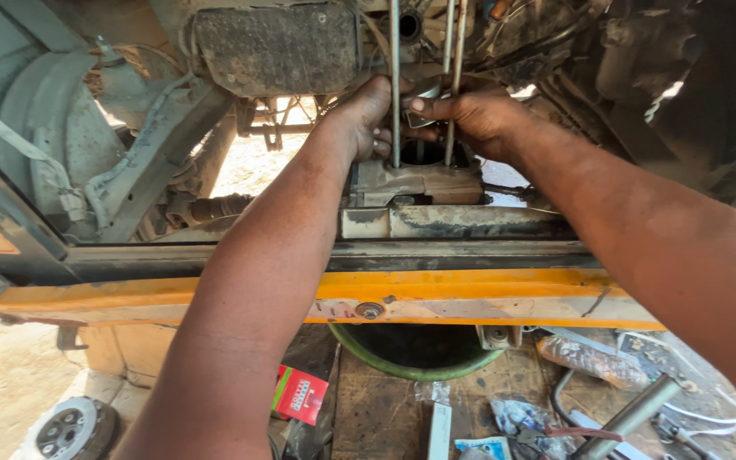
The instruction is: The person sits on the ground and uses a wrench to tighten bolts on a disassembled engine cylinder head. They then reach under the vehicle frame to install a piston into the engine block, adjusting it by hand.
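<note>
1. The setting is an outdoor repair spot on sandy ground, under the grimy underside of a vehicle with an orange-yellow frame rail running crosswise nearest the person.

2. The left hand reaches up and away from the body, its fingers curled closed around the base of the long metal studs; what the palm covers cannot be seen.

3. The right hand meets it from the other side, thumb and fingers pinched on a small shiny metal piece set between the studs.

4. The studs stand upright, their long axis running straight up from between the two hands and rising out of the grey engine block just below the knuckles. Both hands are about equally close to them, touching or nearly so.

5. The round bore in the block opens directly under the right thumb; its inside is dark and its contents cannot be told.

6. Well below the forearms, a green-rimmed basin sits beneath the rail, looking dark inside.

7. Further toward the person lie a red packet, crumpled plastic bags, a metal tube, and a round clutch-like disc far to the left.
</note>
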